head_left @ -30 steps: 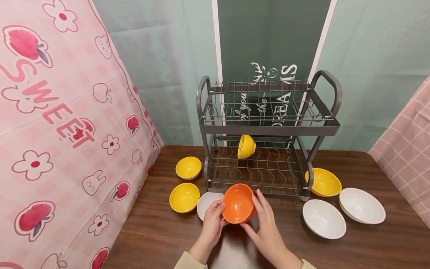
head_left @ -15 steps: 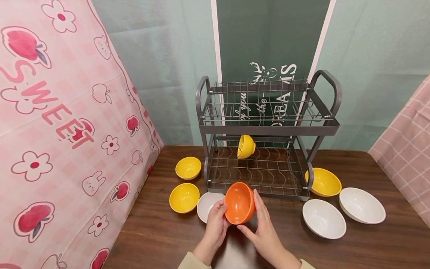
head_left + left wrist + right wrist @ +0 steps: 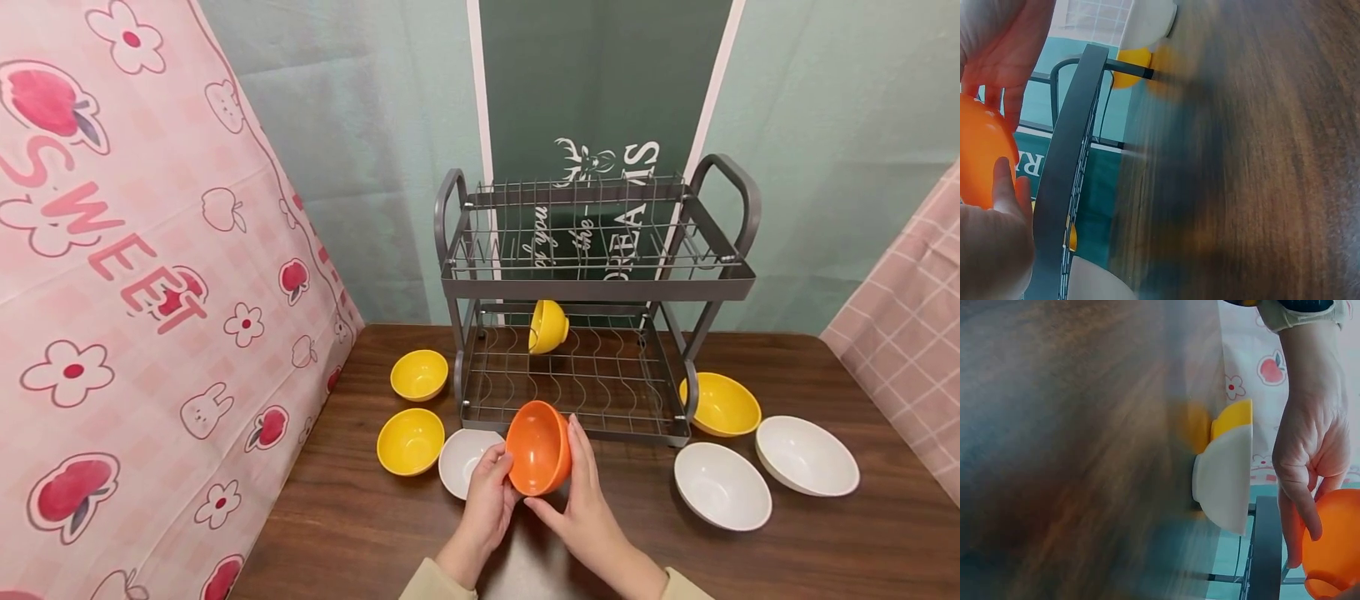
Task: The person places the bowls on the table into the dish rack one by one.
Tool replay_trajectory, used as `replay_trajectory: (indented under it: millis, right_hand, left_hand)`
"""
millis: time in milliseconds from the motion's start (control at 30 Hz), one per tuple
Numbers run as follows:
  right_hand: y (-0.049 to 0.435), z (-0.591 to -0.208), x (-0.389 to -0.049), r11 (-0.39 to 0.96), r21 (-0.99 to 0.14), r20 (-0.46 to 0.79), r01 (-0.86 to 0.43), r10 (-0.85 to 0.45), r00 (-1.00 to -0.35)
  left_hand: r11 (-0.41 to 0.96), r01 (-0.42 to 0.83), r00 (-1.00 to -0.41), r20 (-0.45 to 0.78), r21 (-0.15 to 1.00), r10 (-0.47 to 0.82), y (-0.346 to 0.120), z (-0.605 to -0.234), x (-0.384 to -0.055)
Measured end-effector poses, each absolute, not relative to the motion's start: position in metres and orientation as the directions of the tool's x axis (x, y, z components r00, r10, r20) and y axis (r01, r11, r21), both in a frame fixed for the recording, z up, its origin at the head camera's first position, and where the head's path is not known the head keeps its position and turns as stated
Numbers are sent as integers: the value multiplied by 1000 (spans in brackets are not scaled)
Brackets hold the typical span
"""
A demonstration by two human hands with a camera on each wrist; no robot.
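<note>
An orange bowl (image 3: 538, 450) is held up over the table in front of the rack, tilted with its inside toward the head camera. My left hand (image 3: 487, 502) grips its left side, thumb at the rim and fingers (image 3: 1294, 534) behind and below. Along the bowl's right side lie the fairly straight fingers of my right hand (image 3: 591, 508), its thumb spread low near the base. Beyond stands a two-tier grey dish rack (image 3: 600, 290); one yellow bowl (image 3: 550, 327) sits on edge in its lower tier. Partly behind my left hand is a white bowl (image 3: 459, 462).
Two yellow bowls (image 3: 411, 442) stand on the wooden table (image 3: 322, 517) left of the rack. To the right are another yellow bowl (image 3: 726, 406) and two white bowls (image 3: 806, 457). A pink patterned cloth (image 3: 150, 333) borders the left side, with a green curtain (image 3: 360, 167) behind.
The orange bowl has shifted slightly right and up in the head view and turned a little, showing more of its right outer side. Both hands moved with it; the other bowls stay put.
</note>
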State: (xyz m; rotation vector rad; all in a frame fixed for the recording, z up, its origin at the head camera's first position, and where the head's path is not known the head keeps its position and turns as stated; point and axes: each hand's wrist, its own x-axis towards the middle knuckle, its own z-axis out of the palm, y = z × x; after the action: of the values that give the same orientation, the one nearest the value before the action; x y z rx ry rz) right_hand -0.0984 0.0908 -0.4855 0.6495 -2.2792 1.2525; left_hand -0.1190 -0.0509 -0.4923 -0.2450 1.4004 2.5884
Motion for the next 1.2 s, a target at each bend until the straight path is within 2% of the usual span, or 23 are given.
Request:
replay_trajectory:
  millis: [367, 533, 700, 867, 1067, 1200]
  right_hand:
    - [90, -472, -111, 511, -581, 647, -634, -182, -740]
    - [90, -470, -116, 536, -585, 628, -609, -177, -758]
    - [92, -467, -121, 568, -619, 568, -542, -153, -809]
    - [95, -459, -127, 555, -682, 499, -476, -122, -858]
    - [98, -453, -132, 498, -744, 466, -445, -90, -880]
    - [100, -449, -136, 478, -770, 443, -423, -77, -893]
  left_hand:
    - [-444, -227, -973, -225, 867, 59, -52, -490, -129]
    - [-409, -217, -976, -211, 886, 61, -51, -492, -134]
    - [-353, -191, -982, -181, 916, 61, -51, -492, -141]
    - [-234, -132, -991, -122, 963, 56, -52, -487, -146]
    - [-100, -2, -996, 7, 995, 90, -55, -482, -154]
    - [119, 84, -996, 78, 989, 52, -59, -479, -160]
